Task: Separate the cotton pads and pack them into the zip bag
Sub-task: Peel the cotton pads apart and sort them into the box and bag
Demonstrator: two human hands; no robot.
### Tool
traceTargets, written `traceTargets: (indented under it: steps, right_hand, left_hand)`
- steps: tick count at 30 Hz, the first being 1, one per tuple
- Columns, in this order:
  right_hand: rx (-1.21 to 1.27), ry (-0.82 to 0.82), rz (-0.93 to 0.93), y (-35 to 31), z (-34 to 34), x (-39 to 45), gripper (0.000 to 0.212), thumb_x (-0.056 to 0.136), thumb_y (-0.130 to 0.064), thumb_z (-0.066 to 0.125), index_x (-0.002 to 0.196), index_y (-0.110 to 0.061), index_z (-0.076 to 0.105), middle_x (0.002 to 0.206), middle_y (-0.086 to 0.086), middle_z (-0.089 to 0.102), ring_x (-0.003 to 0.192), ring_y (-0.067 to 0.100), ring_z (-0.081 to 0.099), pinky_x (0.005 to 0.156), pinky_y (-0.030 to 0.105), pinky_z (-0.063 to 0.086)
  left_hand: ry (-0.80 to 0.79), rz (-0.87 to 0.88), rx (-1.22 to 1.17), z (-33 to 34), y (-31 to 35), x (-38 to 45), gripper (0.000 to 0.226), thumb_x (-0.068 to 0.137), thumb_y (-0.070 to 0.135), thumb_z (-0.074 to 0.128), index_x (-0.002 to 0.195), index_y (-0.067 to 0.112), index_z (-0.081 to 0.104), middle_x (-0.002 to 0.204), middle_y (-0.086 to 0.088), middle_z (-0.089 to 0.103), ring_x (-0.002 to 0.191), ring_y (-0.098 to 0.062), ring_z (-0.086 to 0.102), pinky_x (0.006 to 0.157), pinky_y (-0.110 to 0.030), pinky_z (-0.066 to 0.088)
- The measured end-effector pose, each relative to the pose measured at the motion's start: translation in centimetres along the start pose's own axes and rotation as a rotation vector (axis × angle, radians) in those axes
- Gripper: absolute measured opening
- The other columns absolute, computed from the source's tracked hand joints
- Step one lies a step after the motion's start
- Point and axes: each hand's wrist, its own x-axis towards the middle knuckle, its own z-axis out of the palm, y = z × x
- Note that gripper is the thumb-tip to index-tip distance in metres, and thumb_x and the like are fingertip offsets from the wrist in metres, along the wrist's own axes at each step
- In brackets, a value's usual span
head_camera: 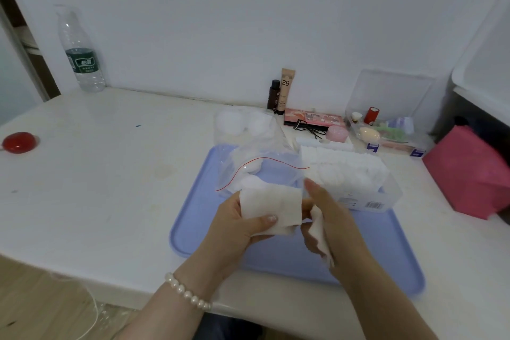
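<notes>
While I held both pads, the zip bag [259, 163] sat at twelve o'clock.
Left hand [237, 226] pinched the flat cotton pad [270, 205], right hand [328, 218] gripped the peeled layer [320, 237]; left was nearer its mouth.

White cotton pads [271, 205], lavender-blue tray [198, 218], red-striped clear zip bag [256, 165], pink box [469, 174], white table [96, 174]

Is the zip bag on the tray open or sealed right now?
Open: the zip bag's red zip line bows into a wide curve, mouth gaping toward the hands.
</notes>
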Motion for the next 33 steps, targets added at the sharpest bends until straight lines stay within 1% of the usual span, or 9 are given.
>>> traceTargets:
  steps: [5, 8, 10, 14, 18, 21, 25, 29, 33]
  right_hand:
    - [-0.144, 0.001, -0.195, 0.4, 0.0, 0.4, 0.004, 0.076, -0.009, 0.073, 0.073, -0.007, 0.071, 0.065, 0.003, 0.068, 0.06, 0.014, 0.061, 0.052, 0.021, 0.048]
    - [-0.067, -0.052, -0.188, 0.2, -0.3, 0.3, 0.009, 0.077, -0.005, 0.067, 0.082, -0.011, 0.072, 0.081, 0.006, 0.073, 0.073, 0.016, 0.066, 0.064, 0.027, 0.053]
    - [0.024, -0.09, -0.133, -0.2, -0.6, 0.3, 0.013, 0.075, -0.008, 0.065, 0.087, -0.009, 0.071, 0.082, 0.007, 0.074, 0.071, 0.016, 0.067, 0.059, 0.024, 0.054]
    - [0.096, -0.098, -0.015, -0.6, -1.2, 0.1, 0.013, 0.087, -0.006, 0.055, 0.093, -0.002, 0.065, 0.052, -0.001, 0.064, 0.034, 0.004, 0.049, 0.03, 0.013, 0.034]
    - [0.336, -0.094, 0.067, -0.7, -2.3, 0.4, 0.019, 0.083, -0.024, 0.055, 0.07, -0.011, 0.054, 0.041, -0.004, 0.046, 0.023, 0.005, 0.028, 0.03, 0.007, 0.014]
    - [0.569, -0.126, 0.067, -0.9, -3.4, 0.6, 0.02, 0.067, -0.031, 0.065, 0.058, -0.016, 0.054, 0.042, -0.006, 0.042, 0.021, 0.004, 0.024, 0.032, 0.01, 0.007]
    - [0.335, -0.075, 0.04, -0.9, -3.1, 0.0, 0.022, 0.079, -0.023, 0.06, 0.058, -0.016, 0.063, 0.044, 0.0, 0.047, 0.024, 0.006, 0.03, 0.029, 0.008, 0.016]
    - [0.073, -0.127, -0.106, -0.3, -1.4, -0.5, 0.022, 0.068, -0.021, 0.064, 0.083, -0.006, 0.069, 0.054, 0.009, 0.062, 0.042, 0.01, 0.055, 0.039, 0.017, 0.039]
    - [-0.151, -0.064, -0.192, 0.3, -0.8, -0.5, 0.015, 0.078, -0.015, 0.069, 0.088, -0.004, 0.068, 0.054, 0.008, 0.066, 0.048, 0.01, 0.06, 0.044, 0.016, 0.04]
  left_hand:
    - [-0.05, -0.03, -0.049, 0.3, 0.5, -0.3, 0.041, 0.073, -0.007, 0.069, 0.112, -0.001, 0.059, 0.103, -0.019, 0.069, 0.091, -0.028, 0.069, 0.071, -0.035, 0.059]
    - [-0.107, -0.114, -0.253, 0.3, 1.0, -0.3, 0.034, 0.073, -0.001, 0.058, 0.106, 0.001, 0.062, 0.095, -0.013, 0.071, 0.083, -0.023, 0.07, 0.069, -0.032, 0.059]
    - [-0.13, -0.157, -0.364, 0.1, 1.1, -0.2, 0.038, 0.068, 0.003, 0.055, 0.105, 0.001, 0.063, 0.097, -0.014, 0.071, 0.082, -0.024, 0.07, 0.07, -0.033, 0.059]
    - [-0.126, -0.176, -0.363, 0.1, 1.0, -0.2, 0.036, 0.071, -0.002, 0.054, 0.106, 0.001, 0.063, 0.1, -0.015, 0.071, 0.084, -0.025, 0.07, 0.072, -0.034, 0.059]
    - [-0.101, -0.177, -0.339, 0.1, 1.0, -0.1, 0.027, 0.084, -0.008, 0.048, 0.104, 0.002, 0.062, 0.096, -0.013, 0.072, 0.08, -0.023, 0.071, 0.067, -0.033, 0.059]
    - [-0.113, -0.167, -0.363, 0.0, 1.1, 0.0, 0.033, 0.074, -0.003, 0.053, 0.105, 0.002, 0.062, 0.097, -0.014, 0.072, 0.082, -0.025, 0.07, 0.069, -0.034, 0.059]
    - [-0.14, -0.174, -0.404, 0.1, 1.2, -0.1, 0.04, 0.07, 0.001, 0.054, 0.109, 0.002, 0.062, 0.105, -0.015, 0.07, 0.09, -0.028, 0.068, 0.077, -0.039, 0.057]
    - [-0.148, -0.163, -0.369, 0.5, 1.0, -0.1, 0.043, 0.073, 0.003, 0.054, 0.116, 0.0, 0.059, 0.11, -0.019, 0.067, 0.097, -0.032, 0.065, 0.082, -0.04, 0.055]
    - [-0.144, -0.152, -0.348, 0.6, 0.9, -0.2, 0.044, 0.074, 0.002, 0.054, 0.117, -0.004, 0.057, 0.113, -0.024, 0.064, 0.097, -0.038, 0.063, 0.083, -0.042, 0.054]
